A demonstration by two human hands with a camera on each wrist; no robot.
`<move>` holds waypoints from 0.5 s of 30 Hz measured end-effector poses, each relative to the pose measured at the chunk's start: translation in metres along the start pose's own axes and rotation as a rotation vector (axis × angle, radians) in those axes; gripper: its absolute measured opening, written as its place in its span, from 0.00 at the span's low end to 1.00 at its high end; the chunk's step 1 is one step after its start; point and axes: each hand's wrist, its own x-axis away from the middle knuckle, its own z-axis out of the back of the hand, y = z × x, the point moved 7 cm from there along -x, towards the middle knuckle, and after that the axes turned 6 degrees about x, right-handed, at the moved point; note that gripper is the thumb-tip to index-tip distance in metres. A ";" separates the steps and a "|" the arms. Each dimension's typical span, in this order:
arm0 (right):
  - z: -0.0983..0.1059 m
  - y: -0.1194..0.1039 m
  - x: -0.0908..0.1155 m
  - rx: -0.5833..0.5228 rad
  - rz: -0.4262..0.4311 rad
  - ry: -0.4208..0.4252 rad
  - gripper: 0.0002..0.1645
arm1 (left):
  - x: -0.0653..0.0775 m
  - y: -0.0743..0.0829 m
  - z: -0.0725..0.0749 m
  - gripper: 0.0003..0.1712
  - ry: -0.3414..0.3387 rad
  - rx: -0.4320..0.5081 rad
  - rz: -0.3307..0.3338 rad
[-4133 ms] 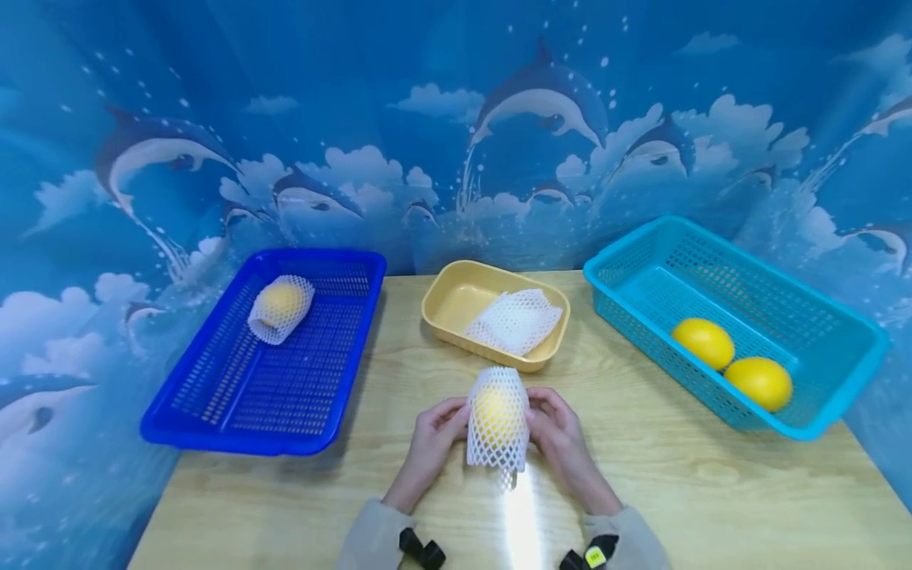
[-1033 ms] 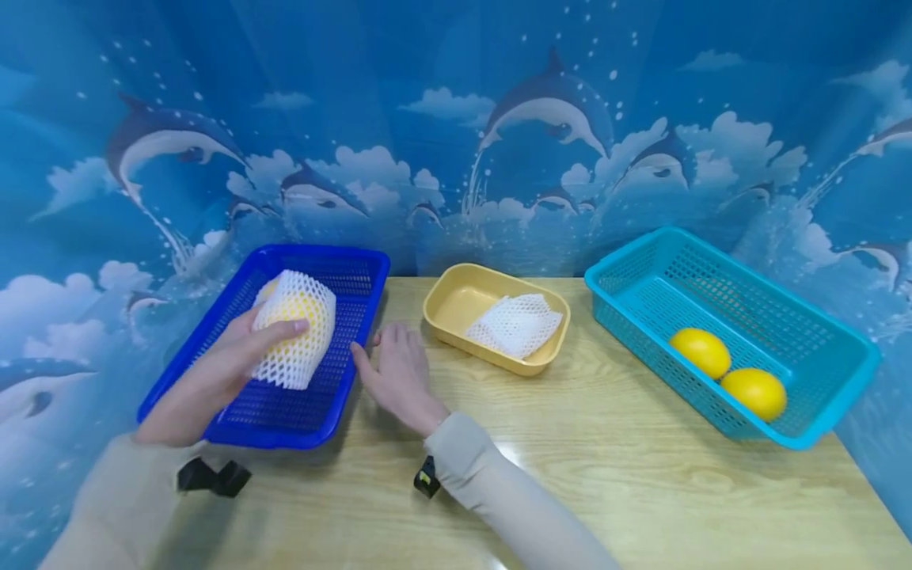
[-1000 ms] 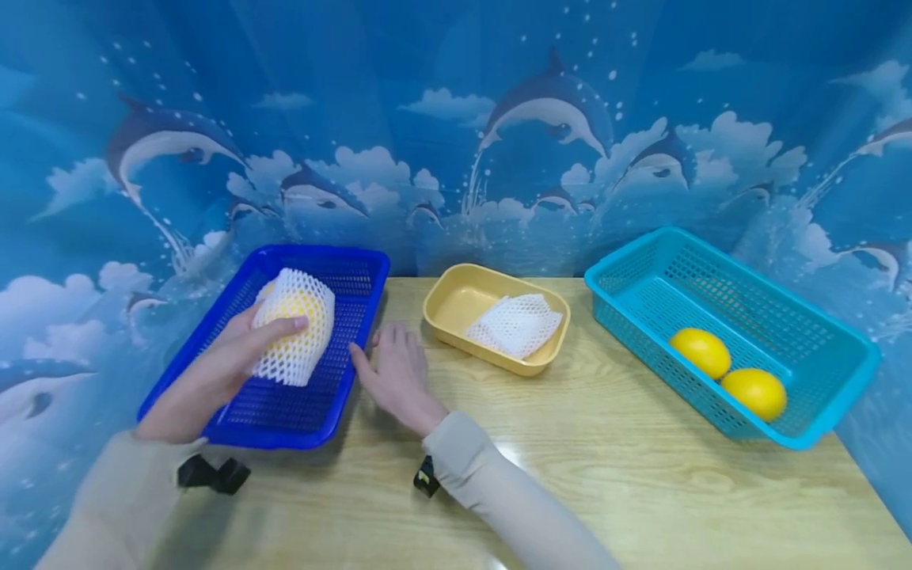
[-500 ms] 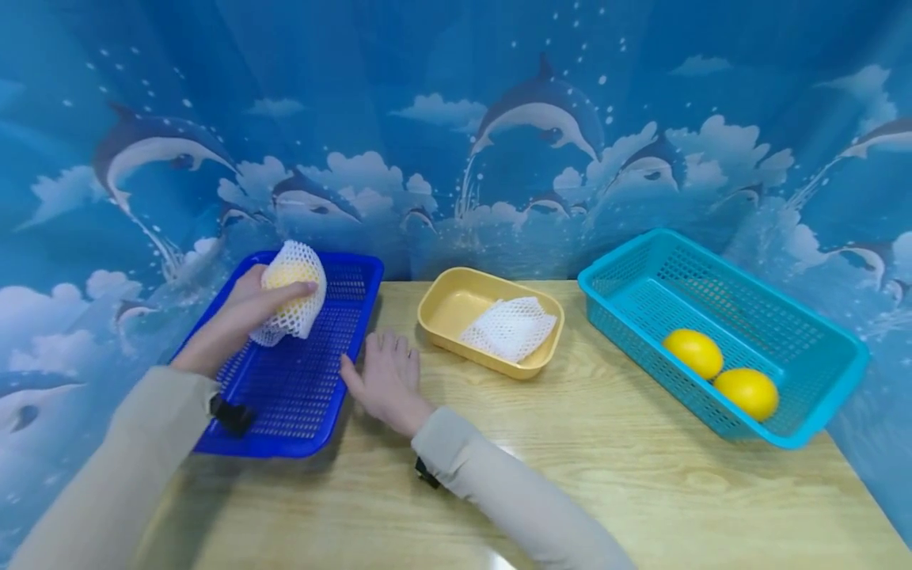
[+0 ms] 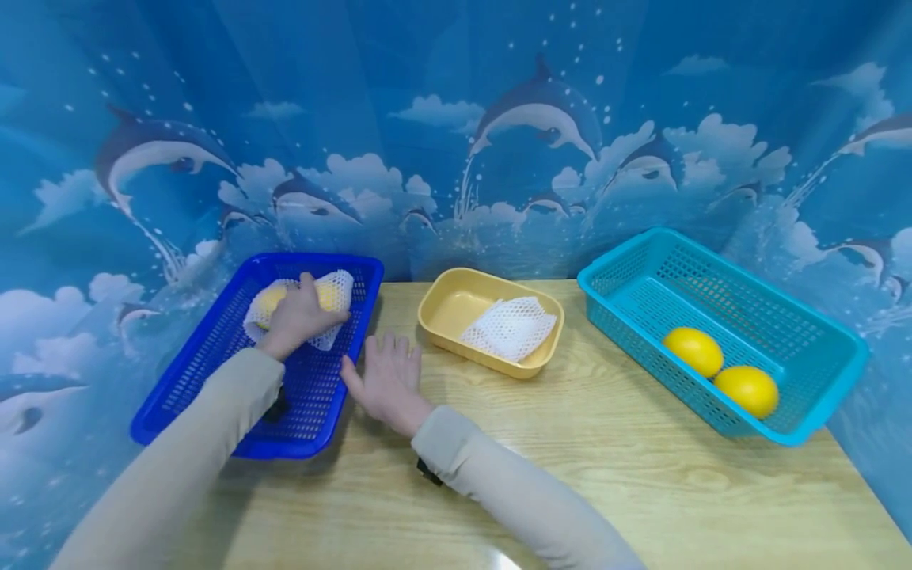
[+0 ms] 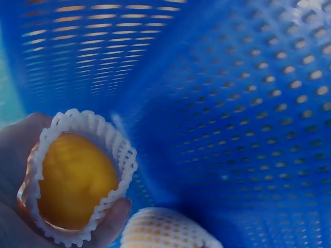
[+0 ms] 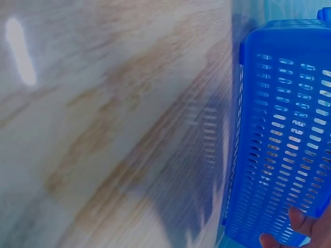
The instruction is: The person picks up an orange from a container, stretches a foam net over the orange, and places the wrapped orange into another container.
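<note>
Inside the dark blue basket (image 5: 285, 412), my left hand (image 5: 295, 313) grips a round yellow fruit (image 6: 77, 181) wrapped in a white foam net (image 5: 340, 285). The left wrist view shows thumb and fingers wrapped around the net, with the fruit showing at its open end. A second netted fruit (image 5: 267, 307) lies beside it in the basket, partly covered by the hand. My right hand (image 5: 390, 380) is just outside the basket's right side, its fingers extended and its thumb at the rim. Part of it shows low in the right wrist view.
A yellow tray (image 5: 445, 313) with white foam nets (image 5: 509, 328) stands at the back middle of the wooden table (image 5: 641, 475). To the right is a turquoise basket (image 5: 634, 324) holding two bare yellow fruits (image 5: 746, 392). A dolphin-print curtain (image 5: 427, 119) hangs behind.
The netted fruit, first held in both hands over the table, went into the blue basket in my left hand. Lately that hand lowered it and moved right; the right hand stayed by the rim.
</note>
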 end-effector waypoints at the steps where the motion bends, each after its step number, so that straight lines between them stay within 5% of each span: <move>1: 0.000 0.000 0.000 -0.002 -0.002 -0.004 0.31 | -0.002 -0.001 -0.004 0.64 0.003 -0.019 -0.001; 15: -0.001 -0.001 0.001 0.003 0.009 0.001 0.30 | -0.018 -0.024 -0.032 0.58 0.009 -0.077 0.060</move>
